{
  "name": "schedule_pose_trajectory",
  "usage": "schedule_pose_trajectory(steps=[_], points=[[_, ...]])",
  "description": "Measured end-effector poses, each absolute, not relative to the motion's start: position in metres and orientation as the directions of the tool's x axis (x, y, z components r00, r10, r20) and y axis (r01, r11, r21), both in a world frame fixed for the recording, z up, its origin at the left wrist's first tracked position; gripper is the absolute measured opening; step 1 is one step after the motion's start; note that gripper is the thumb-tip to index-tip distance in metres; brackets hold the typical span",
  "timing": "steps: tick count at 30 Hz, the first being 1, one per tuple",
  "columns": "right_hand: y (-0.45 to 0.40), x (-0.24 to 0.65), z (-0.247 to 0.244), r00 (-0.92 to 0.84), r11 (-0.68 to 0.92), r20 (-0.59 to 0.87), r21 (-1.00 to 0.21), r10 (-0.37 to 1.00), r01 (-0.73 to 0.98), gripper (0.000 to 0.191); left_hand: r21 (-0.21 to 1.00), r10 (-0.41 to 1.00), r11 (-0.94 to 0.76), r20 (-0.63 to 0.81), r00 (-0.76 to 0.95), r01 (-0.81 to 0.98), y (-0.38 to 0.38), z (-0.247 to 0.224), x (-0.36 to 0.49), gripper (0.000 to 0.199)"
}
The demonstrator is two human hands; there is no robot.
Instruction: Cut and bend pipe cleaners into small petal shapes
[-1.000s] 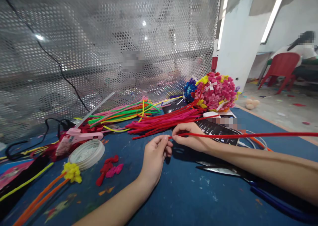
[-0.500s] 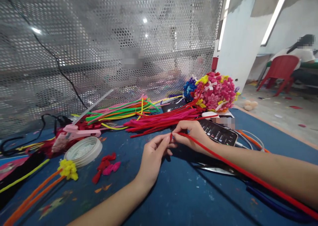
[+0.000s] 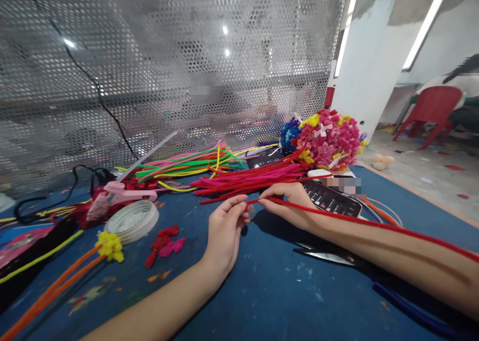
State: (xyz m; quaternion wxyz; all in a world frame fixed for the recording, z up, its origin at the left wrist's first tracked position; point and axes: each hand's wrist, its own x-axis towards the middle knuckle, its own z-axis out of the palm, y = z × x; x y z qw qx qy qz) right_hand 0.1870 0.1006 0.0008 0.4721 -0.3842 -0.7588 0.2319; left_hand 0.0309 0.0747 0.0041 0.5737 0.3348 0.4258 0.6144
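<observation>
A long red pipe cleaner [image 3: 337, 213] runs between both hands and back over the right forearm. My left hand [image 3: 227, 226] pinches its end, where a small red bit shows at the fingertips. Just to the right, my right hand [image 3: 286, 203] grips the same strand between thumb and fingers. A short stretch of red spans the gap between the two hands. Behind them lies a bundle of red and pink pipe cleaners [image 3: 250, 181]. Small red and pink pieces [image 3: 162, 243] rest on the blue table left of my left hand.
Scissors [image 3: 329, 256] lie below the right forearm, beside a phone [image 3: 333, 199]. At left are a pink glue gun [image 3: 127, 193], a white lid of beads [image 3: 132, 221] and a yellow flower [image 3: 110, 246]. A flower bouquet [image 3: 331, 139] stands behind. A person sits far right.
My hands have moved apart, opening a short span of red strand between them. My left hand has shifted left, and the strand behind my right hand lies higher. The view has shifted slightly.
</observation>
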Motion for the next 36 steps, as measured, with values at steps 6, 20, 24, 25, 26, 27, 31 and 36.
schedule_pose_trajectory(steps=[6,20,24,25,26,27,31,36], points=[[0.1005,0.1871,0.0004,-0.265,0.598,0.536,-0.701,0.801,0.388,0.012,0.896,0.989,0.014,-0.079,-0.129,-0.443,0.0759,0.0039,0.03,0.025],[0.0993,0.1861,0.0003,-0.31,0.595,0.511,-0.732,0.801,0.33,0.015,0.948,1.0,-0.004,-0.002,-0.021,-0.318,0.0743,0.0011,0.0313,0.025],[0.0996,0.1863,0.0013,-0.273,0.578,0.509,-0.723,0.816,0.379,0.013,0.962,0.999,-0.002,-0.009,-0.04,-0.273,0.0762,-0.0018,0.0311,0.026],[0.0994,0.1864,0.0018,-0.268,0.58,0.515,-0.717,0.814,0.385,0.013,0.962,0.999,-0.002,-0.01,-0.044,-0.274,0.0766,-0.0025,0.0309,0.025],[0.0991,0.1864,0.0022,-0.266,0.585,0.521,-0.713,0.811,0.387,0.012,0.961,0.999,-0.004,-0.01,-0.05,-0.277,0.0769,-0.003,0.0307,0.025],[0.099,0.1865,0.0024,-0.265,0.587,0.525,-0.71,0.809,0.387,0.012,0.959,0.998,-0.007,-0.01,-0.057,-0.283,0.077,-0.0034,0.0306,0.024],[0.0999,0.1869,0.0012,-0.259,0.597,0.538,-0.705,0.802,0.383,0.011,0.947,0.998,-0.023,0.001,-0.067,-0.322,0.0754,-0.0017,0.0313,0.019],[0.1017,0.1877,-0.0003,-0.255,0.598,0.542,-0.703,0.801,0.385,0.011,0.942,1.0,-0.006,0.005,-0.004,-0.336,0.0722,0.0033,0.0326,0.021]])
